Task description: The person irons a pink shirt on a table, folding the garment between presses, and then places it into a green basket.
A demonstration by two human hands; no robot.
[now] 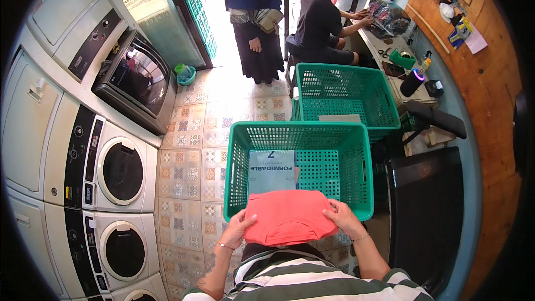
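A folded coral-red garment [287,216] is held flat between both my hands, at the near rim of a green plastic laundry basket [239,156]. My left hand [238,228] grips its left edge and my right hand [343,218] grips its right edge. Inside the basket lies a grey-blue folded package [271,170], just beyond the garment. A thin bracelet circles each wrist.
A second green basket [340,92] stands behind the first. Stacked white washers and dryers [120,170] line the left wall, one with its door open [139,78]. Two people [256,17] are at a counter [390,44] ahead. A dark chair [426,206] stands at right on the patterned tile floor [184,173].
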